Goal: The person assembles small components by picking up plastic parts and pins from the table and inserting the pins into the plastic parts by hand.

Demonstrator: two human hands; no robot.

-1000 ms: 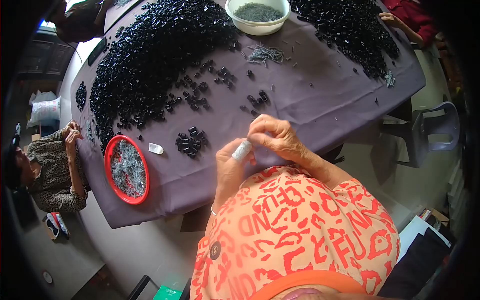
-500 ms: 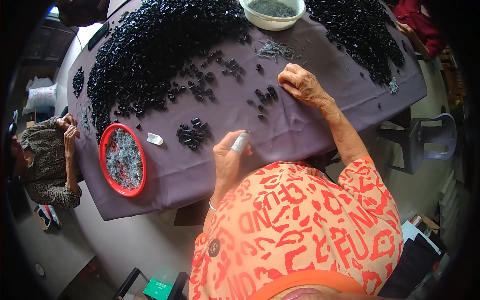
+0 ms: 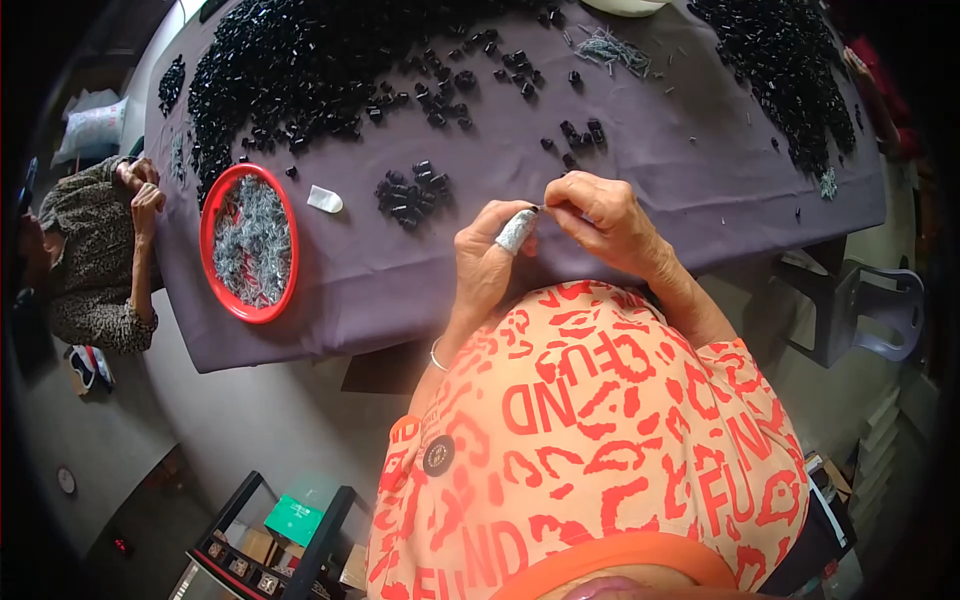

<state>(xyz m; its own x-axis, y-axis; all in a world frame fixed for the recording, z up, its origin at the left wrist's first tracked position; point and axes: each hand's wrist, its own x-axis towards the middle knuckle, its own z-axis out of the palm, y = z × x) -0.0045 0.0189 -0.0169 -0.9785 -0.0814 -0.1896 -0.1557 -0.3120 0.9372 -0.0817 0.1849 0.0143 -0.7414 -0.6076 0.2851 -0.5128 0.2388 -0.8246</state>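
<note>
On your far left, a co-worker's hands (image 3: 143, 185) meet at the edge of the desk (image 3: 330, 300). Next comes a red basket (image 3: 255, 314) full of grey bits (image 3: 252, 240), with a big black pile (image 3: 300, 70) beyond it. Just right of the basket lies a white sheath (image 3: 325, 199), then a small black cluster (image 3: 410, 196).

Your left hand (image 3: 487, 252) is over the desk's near edge, a pale wrap (image 3: 516, 231) on one finger; its fingers pinch a small dark piece (image 3: 535, 208) at the wrap's tip. A few loose pieces (image 3: 595, 131) lie beyond, between your two hands and the far side. Your right hand (image 3: 607, 220) is just beside that dark piece, fingers closed in a pinch; you cannot tell what, if anything, is between them.

Farther off are grey pins (image 3: 612, 50) and a white bowl (image 3: 625, 6), partly out of view. Rightward, there's another pile (image 3: 770, 80), then a chair (image 3: 870, 305).
</note>
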